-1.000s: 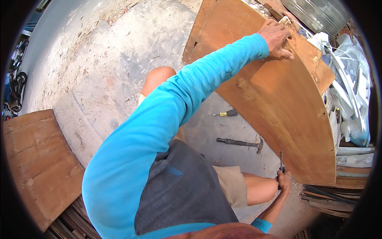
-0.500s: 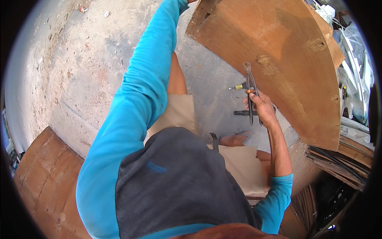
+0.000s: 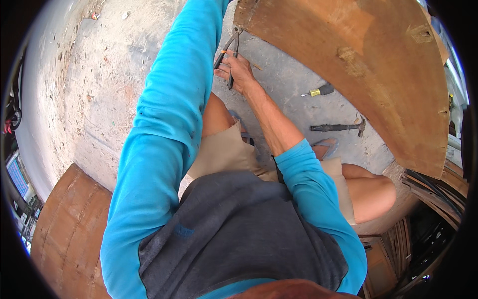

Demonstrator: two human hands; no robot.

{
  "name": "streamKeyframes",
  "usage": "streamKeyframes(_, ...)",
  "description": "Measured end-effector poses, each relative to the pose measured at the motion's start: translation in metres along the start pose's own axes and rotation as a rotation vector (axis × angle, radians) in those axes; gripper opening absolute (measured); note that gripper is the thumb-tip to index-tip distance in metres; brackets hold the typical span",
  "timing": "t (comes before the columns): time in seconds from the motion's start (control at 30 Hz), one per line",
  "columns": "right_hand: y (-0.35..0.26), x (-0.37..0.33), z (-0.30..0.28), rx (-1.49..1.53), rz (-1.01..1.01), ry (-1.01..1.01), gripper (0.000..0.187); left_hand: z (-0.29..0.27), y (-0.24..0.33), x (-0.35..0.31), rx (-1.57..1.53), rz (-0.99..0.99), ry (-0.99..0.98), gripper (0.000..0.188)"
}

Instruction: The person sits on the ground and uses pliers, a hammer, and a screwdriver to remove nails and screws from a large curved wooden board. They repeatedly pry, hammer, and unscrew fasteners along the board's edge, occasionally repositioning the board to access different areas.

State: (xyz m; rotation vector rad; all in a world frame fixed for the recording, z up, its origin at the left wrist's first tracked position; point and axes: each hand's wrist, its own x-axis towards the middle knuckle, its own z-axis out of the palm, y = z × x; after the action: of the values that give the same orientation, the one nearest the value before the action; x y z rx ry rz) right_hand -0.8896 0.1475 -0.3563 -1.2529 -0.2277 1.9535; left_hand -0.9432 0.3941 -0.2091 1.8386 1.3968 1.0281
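My right hand (image 3: 240, 73) is wrapped round the dark handles of a pair of pincers (image 3: 235, 44), one of which has an orange band. Their jaws are at the near left corner of a large brown wooden panel (image 3: 343, 55); whether they grip anything there is too small to tell. My left arm (image 3: 172, 94) reaches up past the top edge beside that corner, so its hand is cut off from view. On the ground below the panel lie a screwdriver (image 3: 318, 90) with a yellow and black handle and a hammer (image 3: 337, 127) with a black handle.
Another brown panel (image 3: 74, 234) lies at the lower left. Stacked wooden strips (image 3: 433, 194) and white scrap material (image 3: 454, 84) crowd the right side. My bent knee (image 3: 371, 192) sticks out at the right. Small litter (image 3: 94, 16) dots the rough concrete at the far left.
My right hand has carried the pincers leftward and away from me, from above the hammer to the panel's corner. The hammer and screwdriver now show fully. The view has shifted somewhat.
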Motion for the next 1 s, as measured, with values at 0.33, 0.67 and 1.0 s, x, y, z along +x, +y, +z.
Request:
streamKeyframes(0.33,0.047,0.057,0.02,0.208,-0.136,-0.112,0.064,0.003,0.006,-0.004,-0.012,0.005,0.0,0.05)
streamKeyframes(0.67,0.052,0.07,0.049,0.46,-0.19,-0.144,0.074,0.003,-0.008,-0.002,-0.073,0.022,-0.008,0.05)
streamKeyframes(1.0,0.04,0.071,0.067,0.395,-0.187,0.008,0.053,0.002,-0.005,-0.005,-0.204,-0.06,-0.05,0.051)
